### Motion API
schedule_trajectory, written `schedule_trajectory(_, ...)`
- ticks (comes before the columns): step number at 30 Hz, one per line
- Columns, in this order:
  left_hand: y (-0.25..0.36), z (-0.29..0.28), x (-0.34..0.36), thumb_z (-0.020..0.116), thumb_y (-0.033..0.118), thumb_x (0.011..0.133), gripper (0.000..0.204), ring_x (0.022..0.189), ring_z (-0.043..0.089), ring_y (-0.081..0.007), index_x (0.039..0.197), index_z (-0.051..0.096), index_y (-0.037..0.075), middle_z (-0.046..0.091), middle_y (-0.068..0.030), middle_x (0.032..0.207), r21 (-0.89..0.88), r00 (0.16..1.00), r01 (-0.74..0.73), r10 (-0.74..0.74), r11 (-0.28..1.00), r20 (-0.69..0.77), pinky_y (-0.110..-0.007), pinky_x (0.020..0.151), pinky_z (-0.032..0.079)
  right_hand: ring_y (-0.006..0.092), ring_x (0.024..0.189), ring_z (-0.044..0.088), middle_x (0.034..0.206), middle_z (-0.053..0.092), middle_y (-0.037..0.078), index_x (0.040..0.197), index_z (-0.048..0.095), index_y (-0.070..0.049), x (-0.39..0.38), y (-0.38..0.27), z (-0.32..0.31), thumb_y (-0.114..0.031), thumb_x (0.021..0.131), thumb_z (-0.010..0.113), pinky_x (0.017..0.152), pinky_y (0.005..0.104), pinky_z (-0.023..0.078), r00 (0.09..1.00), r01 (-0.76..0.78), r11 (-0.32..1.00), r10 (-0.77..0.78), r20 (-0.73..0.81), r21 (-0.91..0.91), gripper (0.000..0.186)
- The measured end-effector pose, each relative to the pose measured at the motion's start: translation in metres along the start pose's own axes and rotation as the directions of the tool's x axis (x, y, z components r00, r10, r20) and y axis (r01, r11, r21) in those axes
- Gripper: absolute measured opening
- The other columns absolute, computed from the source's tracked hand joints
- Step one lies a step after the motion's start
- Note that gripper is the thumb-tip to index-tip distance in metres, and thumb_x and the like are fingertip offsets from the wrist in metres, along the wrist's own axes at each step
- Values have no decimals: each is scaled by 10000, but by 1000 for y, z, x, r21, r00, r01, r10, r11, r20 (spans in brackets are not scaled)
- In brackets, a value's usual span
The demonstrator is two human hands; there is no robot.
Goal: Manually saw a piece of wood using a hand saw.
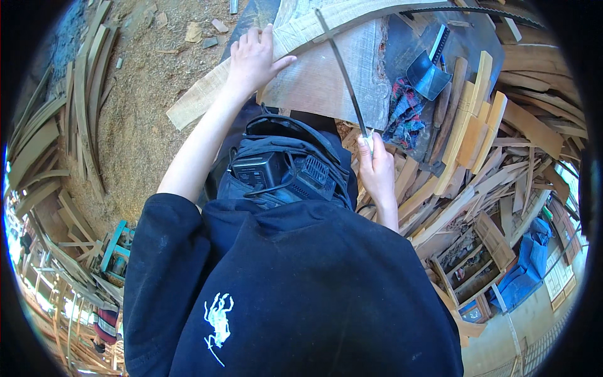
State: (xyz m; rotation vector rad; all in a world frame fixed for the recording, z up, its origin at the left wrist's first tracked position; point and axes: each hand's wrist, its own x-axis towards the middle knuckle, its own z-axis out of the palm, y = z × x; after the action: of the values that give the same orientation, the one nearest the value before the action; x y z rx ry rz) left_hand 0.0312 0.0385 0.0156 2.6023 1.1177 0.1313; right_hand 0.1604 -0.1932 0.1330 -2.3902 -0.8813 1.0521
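My left hand [254, 61] lies over a long, curved piece of pale wood [201, 100], its fingers spread across it and the thumb pointing right. The curved wood rests across a flat wooden board [323, 81] and sticks out past it at the left. In my right hand [377, 168] is the pale handle of a long, thin, dark file [345, 78]. The file tilts up and away, and its tip overlaps the curved wood in view; whether they touch I cannot tell. My right fingers are closed round the handle.
Right of the board lie a plaid cloth [405, 116], a dark scoop-like thing [429, 74] and stacked wood blocks [474, 129]. A dark bag [292, 125] with a black boxy device [257, 171] sits before me. Sawdust [151, 88] covers the left floor; wood offcuts [490, 182] pile up right.
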Motion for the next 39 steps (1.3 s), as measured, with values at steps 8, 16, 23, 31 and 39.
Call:
schedule_trajectory(8, -7, 11, 1, 721, 425, 565, 824, 916, 521, -274, 1226, 391, 61, 529, -119, 953, -78, 1000, 9, -10, 997, -7, -396, 732, 401, 347, 806, 576, 875, 589, 199, 1013, 500, 16, 17, 23, 21, -175, 850, 472, 678, 393, 441, 973, 164, 983, -176, -148, -87, 252)
schedule_trajectory(16, -26, 2, 13, 723, 302, 585, 803, 919, 541, -339, 1259, 366, 51, 552, -193, 950, -375, 987, 12, 50, 927, 154, -372, 815, 428, 390, 726, 559, 747, 557, 236, 934, 506, 5, 21, 13, 14, -223, 860, 479, 590, 397, 419, 985, 82, 995, -89, -151, -52, 241)
schedule_trajectory(23, 1, -1, -1, 690, 132, 614, 824, 973, 463, -367, 1306, 254, 28, 462, -227, 1002, 164, 994, -34, 17, 986, 106, -442, 867, 374, 375, 734, 574, 770, 584, 222, 936, 510, 16, 24, 7, 19, -177, 833, 486, 635, 417, 437, 980, 102, 993, -110, -166, -54, 220)
schedule_trajectory(31, 11, -1, -10, 533, 13, 669, 626, 934, 461, -392, 1245, 301, -64, 444, -270, 977, 149, 999, -19, 23, 989, -25, -547, 896, 313, 331, 716, 588, 764, 589, 198, 902, 506, 15, 31, 14, 25, -159, 813, 495, 626, 375, 438, 960, 33, 999, -23, -279, 30, 196)
schedule_trajectory(39, 12, -9, -2, 550, 35, 625, 675, 1010, 410, -443, 1238, 288, -75, 418, -300, 1034, 242, 986, 3, 38, 970, -162, -556, 938, 248, 371, 696, 582, 723, 584, 215, 894, 517, 19, 34, 0, 23, -186, 808, 512, 589, 404, 441, 976, 57, 996, -39, -213, 75, 222)
